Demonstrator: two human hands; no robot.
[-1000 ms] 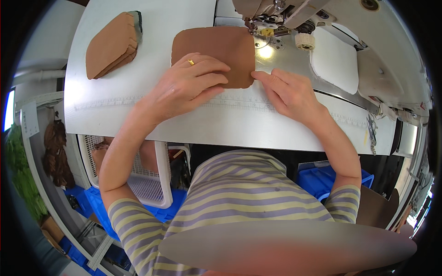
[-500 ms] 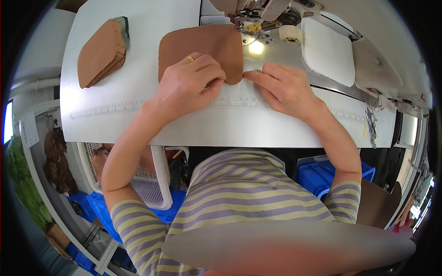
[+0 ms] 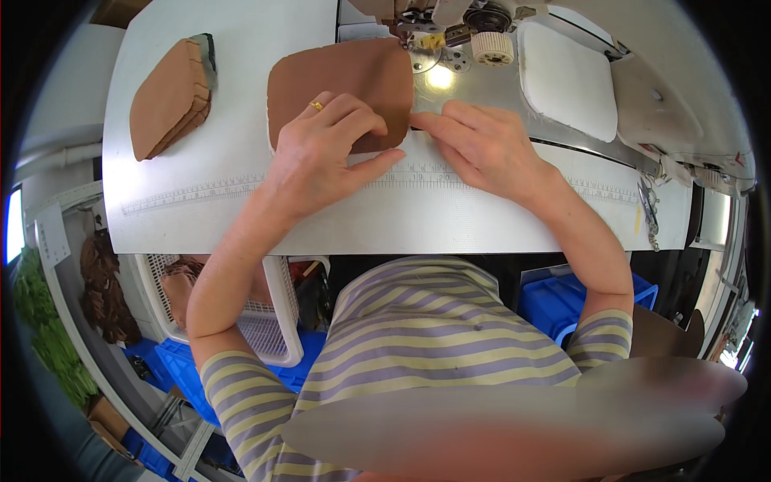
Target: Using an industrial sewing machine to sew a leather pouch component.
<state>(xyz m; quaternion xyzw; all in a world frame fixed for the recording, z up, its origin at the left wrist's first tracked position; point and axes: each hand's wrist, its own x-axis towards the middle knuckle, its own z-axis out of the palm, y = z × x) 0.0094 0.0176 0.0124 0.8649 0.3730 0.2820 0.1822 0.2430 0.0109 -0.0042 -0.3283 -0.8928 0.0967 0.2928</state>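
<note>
1 change: L hand now wide, was pinched, over brown panel; R hand at edge, can't tell grip; prob mid-regrip

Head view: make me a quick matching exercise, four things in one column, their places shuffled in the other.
Things
1. Brown rounded-rectangular flat panel
2. Fanned stack of brown flat panels
3. White rounded-rectangular flat panel
4. White plastic mesh basket

Places
A. Below the near edge of the white table
B. Right of the cream ribbed knob
C. Partly covered by the left hand
D. On the table's left side

Pairs: 1-C, 2-D, 3-B, 4-A
</note>
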